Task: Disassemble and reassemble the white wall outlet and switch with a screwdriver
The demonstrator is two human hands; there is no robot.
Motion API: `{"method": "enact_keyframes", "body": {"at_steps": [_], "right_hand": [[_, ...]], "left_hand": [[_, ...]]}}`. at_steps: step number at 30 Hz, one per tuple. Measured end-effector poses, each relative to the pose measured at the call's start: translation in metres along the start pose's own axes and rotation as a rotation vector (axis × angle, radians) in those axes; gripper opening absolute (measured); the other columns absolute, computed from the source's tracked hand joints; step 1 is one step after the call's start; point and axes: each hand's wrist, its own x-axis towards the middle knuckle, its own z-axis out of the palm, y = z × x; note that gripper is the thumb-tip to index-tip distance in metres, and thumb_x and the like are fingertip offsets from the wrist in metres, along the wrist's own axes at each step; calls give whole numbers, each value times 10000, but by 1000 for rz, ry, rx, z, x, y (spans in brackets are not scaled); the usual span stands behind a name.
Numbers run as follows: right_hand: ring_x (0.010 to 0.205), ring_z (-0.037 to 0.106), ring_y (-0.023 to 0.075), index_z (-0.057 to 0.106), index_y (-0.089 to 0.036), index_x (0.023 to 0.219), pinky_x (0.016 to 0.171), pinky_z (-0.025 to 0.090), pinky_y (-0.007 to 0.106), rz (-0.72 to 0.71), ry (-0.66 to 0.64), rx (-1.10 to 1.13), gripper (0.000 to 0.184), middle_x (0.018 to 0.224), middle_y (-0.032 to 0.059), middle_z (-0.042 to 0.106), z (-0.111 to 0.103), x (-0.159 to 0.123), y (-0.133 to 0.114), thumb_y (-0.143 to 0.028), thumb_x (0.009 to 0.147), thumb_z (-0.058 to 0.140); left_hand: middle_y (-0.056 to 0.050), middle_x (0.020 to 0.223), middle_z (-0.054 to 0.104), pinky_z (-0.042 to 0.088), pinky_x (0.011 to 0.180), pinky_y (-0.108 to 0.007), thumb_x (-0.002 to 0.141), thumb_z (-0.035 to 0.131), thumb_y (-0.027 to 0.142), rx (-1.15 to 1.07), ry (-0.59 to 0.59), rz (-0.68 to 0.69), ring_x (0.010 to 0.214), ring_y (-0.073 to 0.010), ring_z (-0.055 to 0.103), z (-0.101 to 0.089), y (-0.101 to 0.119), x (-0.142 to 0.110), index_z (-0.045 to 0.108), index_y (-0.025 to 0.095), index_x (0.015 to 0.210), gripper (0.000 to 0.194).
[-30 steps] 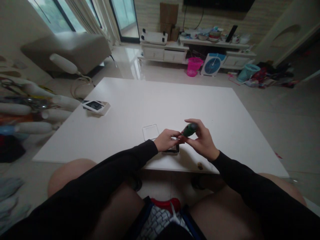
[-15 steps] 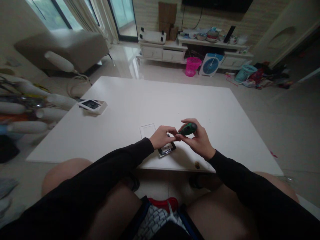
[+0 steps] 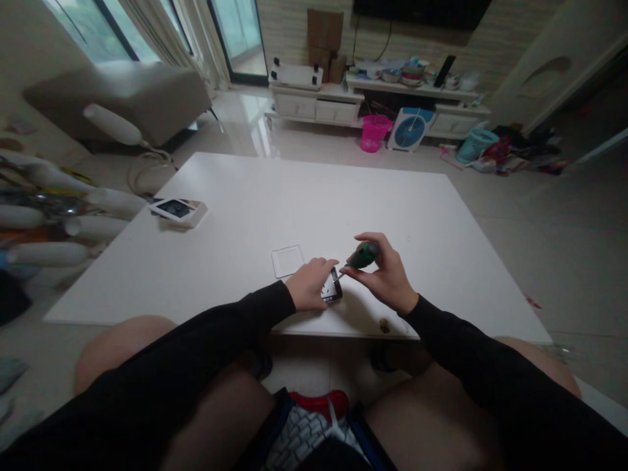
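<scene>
My right hand point(image 3: 390, 278) is closed around a screwdriver point(image 3: 364, 256) with a green and black handle. Its thin shaft slants down to the left, with the tip at the upper right part of a small flat rectangular device point(image 3: 335, 292). That device has a black edge and a pale face with dark marks; its exact kind is unclear. My left hand point(image 3: 310, 284) grips it from the left, fingers at the far edge and thumb at the near edge, covering part of it. Beyond my left hand lies a clear rectangular frame or cover point(image 3: 287, 261).
The white table point(image 3: 392, 203) carries an open-topped box point(image 3: 182, 213) with a dark picture at its left edge. A small brownish object point(image 3: 384, 325) lies near the front edge. Farther off stand a pink basket point(image 3: 375, 133), a blue fan point(image 3: 411, 129) and a cabinet point(image 3: 338, 112).
My left hand has left the screwdriver's tip and moved down and left onto the device. The screwdriver's shaft has come down to the device in my right hand.
</scene>
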Motion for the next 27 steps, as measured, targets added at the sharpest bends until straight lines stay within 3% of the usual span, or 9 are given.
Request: {"method": "enact_keyframes", "body": {"at_steps": [3, 9, 12, 15, 17, 23, 27], "right_hand": [[806, 704, 194, 537, -283, 1223, 747, 584, 346, 27, 21, 60, 602, 937, 1, 699, 2, -1, 2, -448, 785, 915], [921, 753, 218, 536, -280, 1294, 872, 618, 399, 36, -48, 172, 563, 1019, 35, 752, 4, -2, -2, -387, 850, 865], [1047, 767, 247, 517, -286, 1374, 961, 609, 442, 18, -117, 216, 527, 1063, 59, 774, 3, -2, -6, -325, 923, 787], [1115, 759, 260, 499, -291, 1401, 996, 599, 461, 18, -136, 218, 518, 1116, 78, 773, 3, -3, -8, -290, 947, 746], [1115, 756, 256, 496, -293, 1392, 988, 603, 453, 19, -126, 215, 526, 1129, 76, 770, 4, -2, -8, -279, 935, 757], [1024, 738, 230, 507, -272, 1316, 856, 636, 397, 15, -135, 153, 508, 1141, 63, 726, 5, 0, -3, -283, 892, 786], [940, 707, 200, 549, -252, 1212, 809, 631, 362, -4, -159, 92, 398, 1044, 31, 690, 5, 2, -2, -289, 891, 782]], "left_hand": [[-156, 1280, 637, 516, 1030, -504, 634, 781, 125, -78, -67, 113, 1174, -357, 614, 0, -5, 4, 525, 154, 1321, 734], [-177, 1354, 618, 501, 1085, -524, 628, 789, 101, -237, -67, 118, 1252, -363, 594, -2, -7, 4, 517, 131, 1371, 792], [-146, 1400, 629, 476, 1129, -507, 761, 773, 165, -368, -27, 129, 1297, -328, 593, -5, -5, 7, 579, 177, 1357, 627], [-134, 1319, 698, 500, 1094, -452, 934, 629, 190, -456, 15, 141, 1238, -275, 644, -7, -5, 12, 660, 169, 1256, 324], [-129, 1228, 742, 521, 1051, -422, 986, 581, 213, -462, 48, 134, 1160, -252, 680, -6, -6, 14, 697, 156, 1175, 228], [-78, 981, 777, 549, 894, -332, 965, 622, 218, -442, 150, 52, 925, -208, 717, 1, -10, 13, 728, 151, 987, 127], [-65, 963, 768, 542, 861, -319, 968, 603, 224, -397, 142, 42, 907, -211, 710, 2, -9, 13, 724, 161, 996, 139]]}}
